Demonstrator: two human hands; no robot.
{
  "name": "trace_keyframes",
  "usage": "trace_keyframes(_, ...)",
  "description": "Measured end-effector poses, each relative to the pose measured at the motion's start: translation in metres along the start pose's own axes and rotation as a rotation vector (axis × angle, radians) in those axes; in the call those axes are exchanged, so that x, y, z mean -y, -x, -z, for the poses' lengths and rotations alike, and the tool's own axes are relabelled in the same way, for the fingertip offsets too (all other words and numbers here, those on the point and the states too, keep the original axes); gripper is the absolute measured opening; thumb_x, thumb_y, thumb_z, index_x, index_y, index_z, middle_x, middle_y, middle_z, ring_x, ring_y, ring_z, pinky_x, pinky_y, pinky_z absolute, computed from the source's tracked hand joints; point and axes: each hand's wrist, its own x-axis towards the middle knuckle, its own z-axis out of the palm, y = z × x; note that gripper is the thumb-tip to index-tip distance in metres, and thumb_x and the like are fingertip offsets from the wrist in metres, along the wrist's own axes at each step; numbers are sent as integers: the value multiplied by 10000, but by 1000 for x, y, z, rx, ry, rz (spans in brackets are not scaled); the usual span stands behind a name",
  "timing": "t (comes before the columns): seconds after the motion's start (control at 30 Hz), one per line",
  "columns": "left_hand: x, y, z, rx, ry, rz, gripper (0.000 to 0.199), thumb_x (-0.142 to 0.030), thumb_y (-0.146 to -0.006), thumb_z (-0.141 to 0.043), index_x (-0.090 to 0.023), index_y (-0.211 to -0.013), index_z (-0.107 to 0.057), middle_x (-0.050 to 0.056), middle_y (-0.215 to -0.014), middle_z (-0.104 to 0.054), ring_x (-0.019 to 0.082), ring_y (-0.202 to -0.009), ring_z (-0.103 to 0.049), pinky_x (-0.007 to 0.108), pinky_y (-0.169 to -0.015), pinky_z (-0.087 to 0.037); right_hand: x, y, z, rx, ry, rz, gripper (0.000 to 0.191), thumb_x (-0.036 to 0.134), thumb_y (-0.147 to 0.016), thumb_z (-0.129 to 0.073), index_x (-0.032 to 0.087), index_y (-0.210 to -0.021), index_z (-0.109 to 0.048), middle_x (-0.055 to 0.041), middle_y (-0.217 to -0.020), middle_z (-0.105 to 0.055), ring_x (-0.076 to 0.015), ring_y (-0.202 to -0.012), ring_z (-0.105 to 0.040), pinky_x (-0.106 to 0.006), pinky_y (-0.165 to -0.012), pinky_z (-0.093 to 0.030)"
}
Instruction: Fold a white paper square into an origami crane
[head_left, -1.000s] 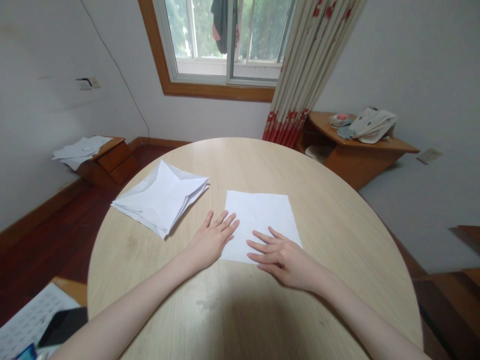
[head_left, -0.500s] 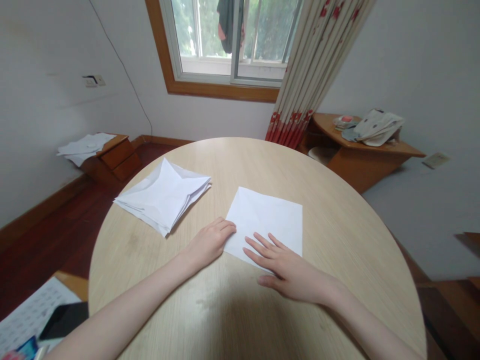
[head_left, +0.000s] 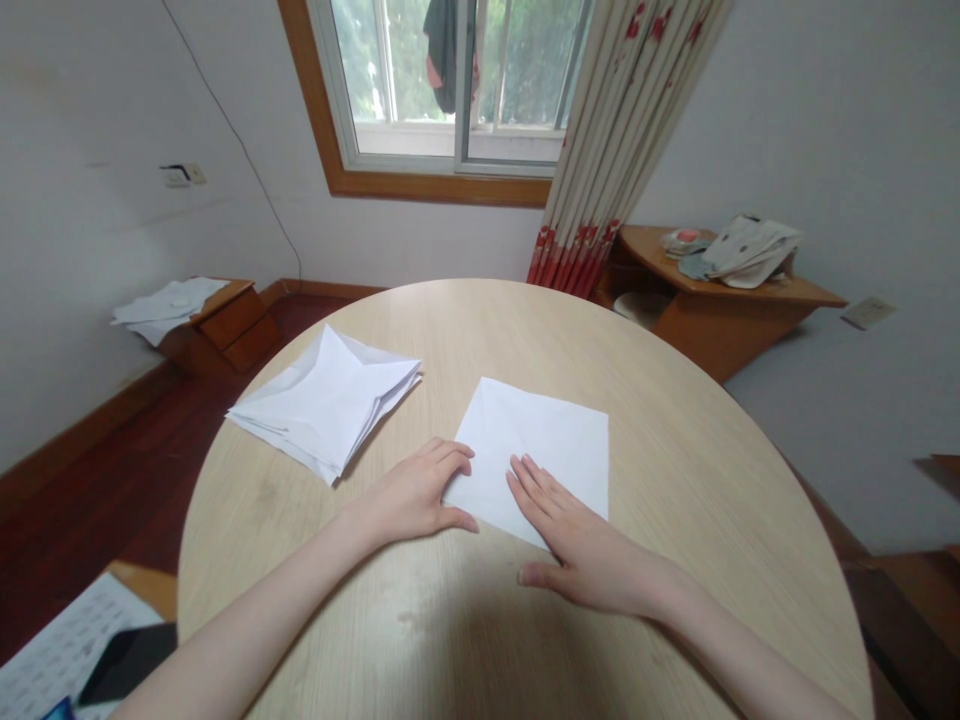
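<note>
A white sheet of paper (head_left: pixel 562 430), roughly square with faint creases, lies flat on the round wooden table (head_left: pixel 675 470). At its left corner rests my left hand (head_left: pixel 431 485), fingertips on the paper and thumb spread away along the near side. My right hand (head_left: pixel 559 530) lies flat on the sheet's near right part, its fingers stretched out side by side and its thumb apart on the tabletop. Left of the sheet sits a stack of creased white papers (head_left: pixel 330 395).
A low drawer cabinet (head_left: pixel 232 325) with papers stands beyond the table at left. On a wall shelf (head_left: pixel 810 290) at right lies a cloth bag (head_left: pixel 754 250). A dark phone (head_left: pixel 127 660) and a printed sheet (head_left: pixel 64 635) lie at lower left.
My left thumb has spread out from the fingers. My right hand's fingers have drawn together and shifted slightly right. The sheet appears nearly unmoved, and the view has tilted a little.
</note>
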Motion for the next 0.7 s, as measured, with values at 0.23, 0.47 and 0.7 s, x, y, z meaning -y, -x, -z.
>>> trace_keyframes(0.23, -9, -1, -2, 36, -183, -69, 368, -483, -834, -632, -163, -1000, -559, 106, -1210, -597, 261, -1110, -511, 404, -929, -464, 3, -3, -2, -35, 60, 3, 848, 562, -896, -477, 127, -1513, -90, -143, -1571, -64, -262, -1450, -31, -479, -1184, -152)
trace_keyframes(0.47, -7, -4, -3, 51, -271, -111, 323, -458, -837, -595, -162, -965, -580, 91, -1196, -615, 248, -1082, -533, 393, -921, -476, 4, -2, 3, -48, 7, -3, 828, 542, -887, -503, 120, -1508, -156, -141, -1568, -90, -266, -1450, -67, -483, -1183, -168)
trace_keyframes(0.7, -5, -4, -6, 54, -286, -93, 282, -435, -872, -548, -165, -941, -591, 88, -1201, -618, 248, -1097, -533, 392, -889, -503, -4, 6, 15, 15, -80, 1, 791, 330, -856, -598, 178, -1506, -175, -87, -1575, -88, -242, -1450, -93, -463, -1188, -156)
